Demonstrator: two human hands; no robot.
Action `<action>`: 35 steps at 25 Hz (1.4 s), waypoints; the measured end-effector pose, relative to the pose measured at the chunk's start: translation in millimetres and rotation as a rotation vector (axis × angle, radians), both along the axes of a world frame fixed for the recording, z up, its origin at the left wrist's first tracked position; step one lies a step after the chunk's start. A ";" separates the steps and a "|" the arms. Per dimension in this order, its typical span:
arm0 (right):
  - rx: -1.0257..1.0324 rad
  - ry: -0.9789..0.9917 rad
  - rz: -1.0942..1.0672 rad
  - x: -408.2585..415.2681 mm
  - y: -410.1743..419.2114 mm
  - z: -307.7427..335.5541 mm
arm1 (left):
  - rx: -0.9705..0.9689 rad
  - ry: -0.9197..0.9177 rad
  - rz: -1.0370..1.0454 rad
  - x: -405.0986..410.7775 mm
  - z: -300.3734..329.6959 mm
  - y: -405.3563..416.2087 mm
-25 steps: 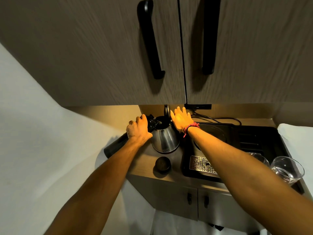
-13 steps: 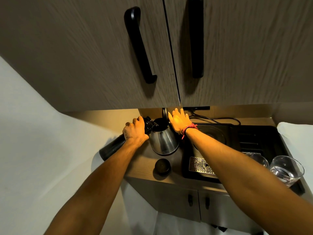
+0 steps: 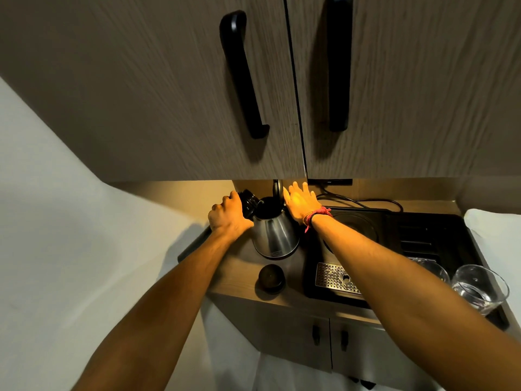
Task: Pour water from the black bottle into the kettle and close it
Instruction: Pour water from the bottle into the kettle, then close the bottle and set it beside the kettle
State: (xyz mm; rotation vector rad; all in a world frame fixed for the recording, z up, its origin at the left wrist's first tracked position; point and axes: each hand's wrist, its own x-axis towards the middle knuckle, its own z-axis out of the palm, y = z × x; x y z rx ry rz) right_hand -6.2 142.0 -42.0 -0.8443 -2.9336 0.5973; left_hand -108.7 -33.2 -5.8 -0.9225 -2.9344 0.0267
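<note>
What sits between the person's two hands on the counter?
The head view shows the steel kettle between them, lid up. The left hand tips the black bottle into it; the right hand rests flat beside the raised lid.

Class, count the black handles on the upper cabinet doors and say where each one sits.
2. One handle is on the left door, slanting towards the centre seam; the other handle is on the right door, its top cut off by the frame. More may lie outside the view.
</note>
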 end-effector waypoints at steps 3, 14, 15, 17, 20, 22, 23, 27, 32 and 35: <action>0.009 0.002 -0.003 -0.9 0.1 0.2 | 0.128 -0.101 0.013 -3.6 -9.2 1.5; 0.043 -0.044 0.069 -9.9 -8.4 6.7 | 0.891 -0.522 0.150 -11.3 -44.6 -31.5; 0.045 -0.047 0.072 -13.3 -10.3 7.2 | 0.945 -0.539 0.158 -9.7 -49.3 -36.0; 0.062 -0.052 0.072 -22.0 -14.8 4.9 | 1.026 -0.547 0.168 -7.9 -58.1 -43.5; 0.028 -0.038 -0.007 -31.0 -25.6 -0.8 | 1.078 -0.546 0.172 -10.4 -64.9 -49.9; 0.075 -0.044 -0.019 -32.3 -33.3 -7.0 | 1.070 -0.547 0.155 -12.1 -66.1 -51.2; 0.114 -0.029 -0.006 -32.8 -37.3 -9.7 | 1.071 -0.548 0.146 -13.0 -66.8 -52.2; 0.270 0.089 0.211 -34.0 -47.8 -15.8 | 1.068 -0.534 0.099 -16.5 -70.4 -53.6; 0.305 -0.049 0.286 -38.7 -55.2 -21.3 | 1.039 -0.557 0.067 -21.4 -73.7 -54.9; 0.370 -0.066 0.276 -35.6 -58.8 -20.6 | 1.020 -0.598 0.064 -17.9 -71.6 -55.0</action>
